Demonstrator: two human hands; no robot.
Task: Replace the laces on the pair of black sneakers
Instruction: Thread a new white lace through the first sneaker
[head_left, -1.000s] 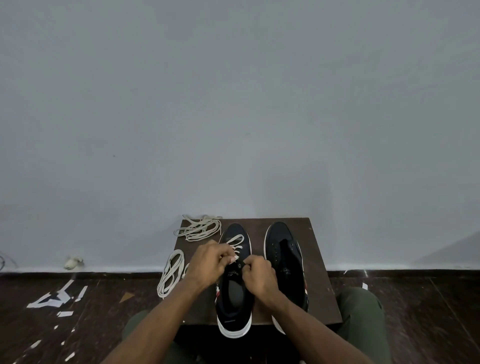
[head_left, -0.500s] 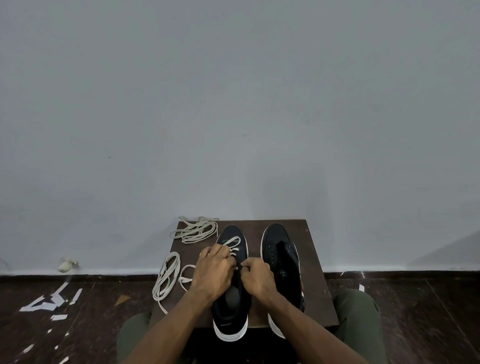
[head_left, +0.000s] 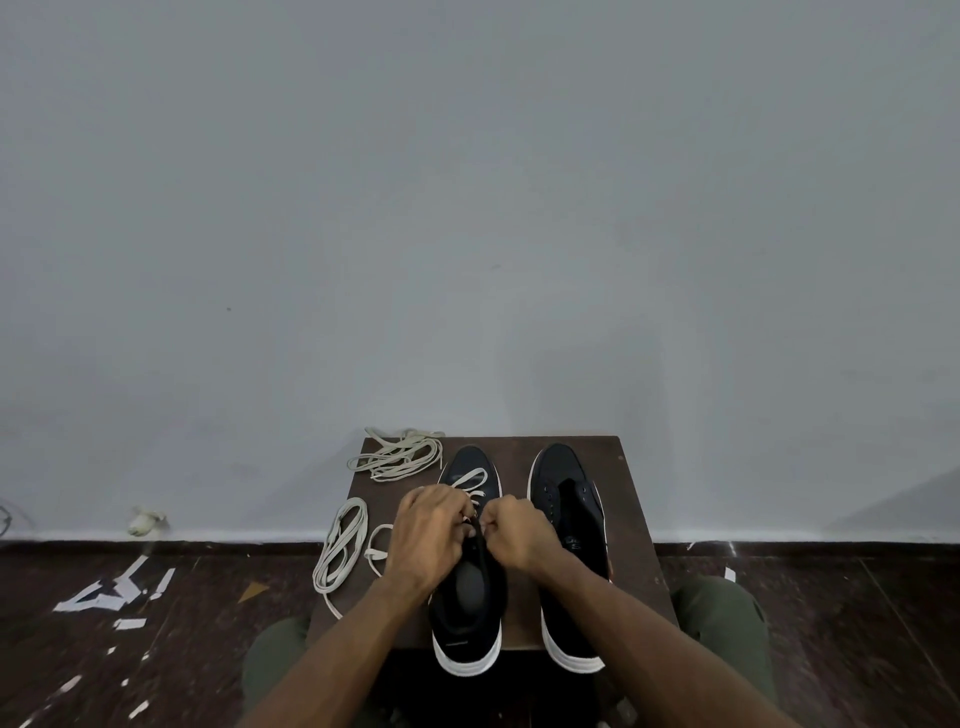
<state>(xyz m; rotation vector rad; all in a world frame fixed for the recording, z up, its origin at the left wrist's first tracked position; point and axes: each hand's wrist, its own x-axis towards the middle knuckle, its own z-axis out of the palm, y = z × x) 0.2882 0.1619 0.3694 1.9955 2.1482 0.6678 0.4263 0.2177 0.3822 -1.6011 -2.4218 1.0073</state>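
Two black sneakers with white soles stand side by side on a small dark wooden stool (head_left: 631, 499). The left sneaker (head_left: 467, 618) carries a cream lace (head_left: 470, 480) threaded through its front eyelets. The right sneaker (head_left: 569, 525) shows bare eyelets. My left hand (head_left: 431, 535) and my right hand (head_left: 514, 530) meet over the left sneaker's middle eyelets, fingers curled and pinching the lace there. The pinched stretch of lace is hidden by my fingers.
A loose bundle of cream laces (head_left: 397, 454) lies on the stool's far left corner. Another cream lace (head_left: 340, 545) hangs off the stool's left edge. White paper scraps (head_left: 114, 592) litter the dark floor at left. A grey wall rises close behind the stool.
Both hands stay on the left sneaker's lacing; the left hand has drawn slightly back toward me. The view has shifted a little.
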